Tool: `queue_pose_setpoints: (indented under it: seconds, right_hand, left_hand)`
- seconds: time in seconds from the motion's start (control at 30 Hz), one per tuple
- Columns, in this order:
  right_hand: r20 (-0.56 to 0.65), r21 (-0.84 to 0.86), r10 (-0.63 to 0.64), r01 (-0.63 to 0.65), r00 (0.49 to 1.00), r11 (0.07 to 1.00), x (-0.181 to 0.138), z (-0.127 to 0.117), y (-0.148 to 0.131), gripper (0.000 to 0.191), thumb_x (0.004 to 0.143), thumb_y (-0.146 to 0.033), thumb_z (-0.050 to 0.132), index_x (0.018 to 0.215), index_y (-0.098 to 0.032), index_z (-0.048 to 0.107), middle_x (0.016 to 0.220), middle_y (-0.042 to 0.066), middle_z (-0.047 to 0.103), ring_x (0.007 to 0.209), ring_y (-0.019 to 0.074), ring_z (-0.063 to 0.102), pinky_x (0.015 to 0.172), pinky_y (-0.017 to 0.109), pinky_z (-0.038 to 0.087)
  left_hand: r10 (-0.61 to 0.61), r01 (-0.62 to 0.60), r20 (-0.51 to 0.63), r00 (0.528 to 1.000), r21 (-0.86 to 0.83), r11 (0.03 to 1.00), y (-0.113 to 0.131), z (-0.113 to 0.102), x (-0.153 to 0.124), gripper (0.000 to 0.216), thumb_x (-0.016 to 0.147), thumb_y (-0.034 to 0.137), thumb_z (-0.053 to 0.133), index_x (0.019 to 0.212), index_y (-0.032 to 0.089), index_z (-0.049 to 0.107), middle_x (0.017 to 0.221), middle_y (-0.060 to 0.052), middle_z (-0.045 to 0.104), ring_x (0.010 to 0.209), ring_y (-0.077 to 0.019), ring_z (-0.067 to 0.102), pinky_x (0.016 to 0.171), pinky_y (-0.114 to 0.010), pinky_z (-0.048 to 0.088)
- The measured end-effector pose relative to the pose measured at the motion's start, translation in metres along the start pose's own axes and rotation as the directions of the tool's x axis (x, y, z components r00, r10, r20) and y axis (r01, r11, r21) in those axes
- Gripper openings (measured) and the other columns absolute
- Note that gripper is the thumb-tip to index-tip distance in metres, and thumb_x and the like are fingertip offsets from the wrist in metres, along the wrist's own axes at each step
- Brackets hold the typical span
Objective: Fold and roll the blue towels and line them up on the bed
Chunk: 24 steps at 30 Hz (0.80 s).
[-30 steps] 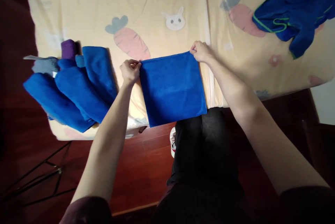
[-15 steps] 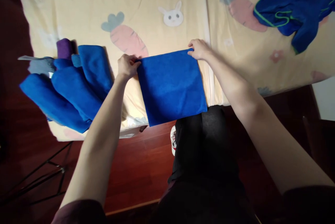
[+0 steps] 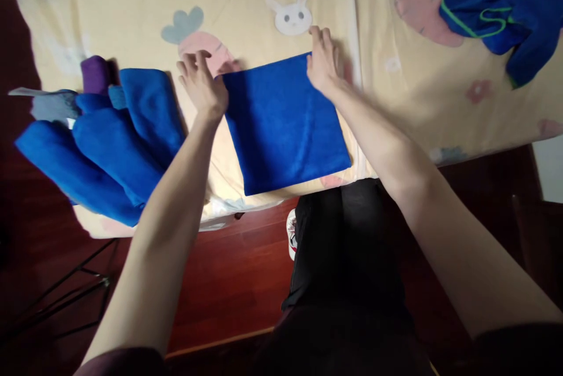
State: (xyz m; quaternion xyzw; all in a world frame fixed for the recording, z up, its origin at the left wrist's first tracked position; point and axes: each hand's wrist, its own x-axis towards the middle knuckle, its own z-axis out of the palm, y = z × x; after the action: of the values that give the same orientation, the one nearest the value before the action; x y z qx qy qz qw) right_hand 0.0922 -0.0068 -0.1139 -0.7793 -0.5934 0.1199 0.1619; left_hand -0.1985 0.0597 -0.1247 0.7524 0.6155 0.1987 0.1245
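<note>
Cloth point(image 3: 288, 121), plain blue and squared off, lies flat in the middle of the view on a pale yellow printed sheet point(image 3: 387, 118), close to the sheet's near edge. Taking the cloth as the centre of a clock, the left hand point(image 3: 201, 84) is at its ten o'clock corner, thumb side against the fabric, the fingers parted, loosely curled and pointing beyond the far edge. The right hand point(image 3: 324, 62) is at the one o'clock corner, fingers apart and reaching past the edge toward twelve, the thumb side by the corner. Both hands look loose and fairly wide rather than closed on the cloth; how firmly either one presses, I cannot tell

At nine o'clock, well clear of the cloth, three long blue rolls point(image 3: 116, 150) lie side by side, the left forearm crossing in front of part of them. Around their far ends sit a purple bundle point(image 3: 95, 75) and a grey bundle point(image 3: 55, 105). At two o'clock, well apart, is a crumpled blue garment point(image 3: 510, 12) with bright green trim, cut by the frame. A printed rabbit face point(image 3: 292, 15) shows at twelve, a printed carrot point(image 3: 204, 41) at eleven. Toward six are black trousers point(image 3: 338, 247), with a white shoe point(image 3: 291, 234) beside them on the reddish floor point(image 3: 229, 270)
</note>
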Motion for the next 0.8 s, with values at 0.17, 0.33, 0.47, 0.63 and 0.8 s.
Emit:
queue_pose_setpoints:
  seconds: [0.17,0.33,0.47,0.63,0.8]
  right_hand:
    - [0.114,0.009,-0.415,0.417,0.903,0.909,-0.071,0.028,-0.033,0.064,0.111,-0.033,0.044,0.174,-0.022,0.036,0.185,0.005,0.026,0.171,0.0325,0.024,0.141,0.059,0.019]
    - [0.234,0.094,-0.445,0.435,0.865,0.895,-0.101,0.055,-0.003,0.072,0.110,-0.045,0.049,0.176,-0.023,0.033,0.185,0.004,0.023,0.174,0.0329,0.013,0.142,0.064,0.006]
    - [0.156,0.070,-0.252,0.244,0.955,0.967,-0.069,0.047,0.042,0.076,0.111,-0.052,0.045,0.177,-0.018,0.028,0.185,0.010,0.022,0.174,0.0363,0.009,0.139,0.071,0.002]
    - [0.096,0.080,-0.212,0.205,0.973,0.976,-0.077,0.032,0.039,0.081,0.110,-0.053,0.048,0.176,-0.012,0.027,0.185,0.016,0.019,0.174,0.0420,0.001,0.135,0.078,-0.006]
    - [0.141,0.119,-0.370,0.355,0.919,0.927,-0.142,0.048,-0.017,0.077,0.109,-0.043,0.050,0.177,-0.016,0.028,0.186,0.010,0.017,0.174,0.0372,0.004,0.140,0.071,-0.003]
  left_hand:
    - [0.292,-0.260,0.232,0.928,-0.159,0.952,0.033,0.038,-0.078,0.068,0.106,0.058,0.054,0.165,0.025,0.047,0.181,-0.007,0.032,0.172,-0.0339,0.014,0.142,-0.060,0.005]
    - [0.194,-0.160,0.231,0.954,-0.155,0.975,0.019,0.051,-0.102,0.074,0.104,0.062,0.054,0.168,0.025,0.048,0.183,-0.008,0.027,0.174,-0.0348,0.004,0.141,-0.060,-0.001]
    - [0.041,-0.017,0.155,0.987,-0.156,0.988,-0.005,0.034,-0.089,0.074,0.106,0.060,0.051,0.170,0.023,0.045,0.184,-0.010,0.024,0.174,-0.0347,-0.002,0.140,-0.063,-0.003]
    - [0.078,-0.053,0.176,0.981,-0.140,0.989,0.011,0.023,-0.118,0.078,0.106,0.057,0.052,0.172,0.017,0.040,0.185,-0.012,0.018,0.174,-0.0350,-0.006,0.140,-0.062,-0.006]
    - [0.160,-0.130,0.247,0.956,-0.131,0.983,0.060,0.043,-0.177,0.072,0.110,0.048,0.042,0.175,0.019,0.035,0.185,-0.007,0.019,0.174,-0.0289,-0.002,0.143,-0.055,-0.003]
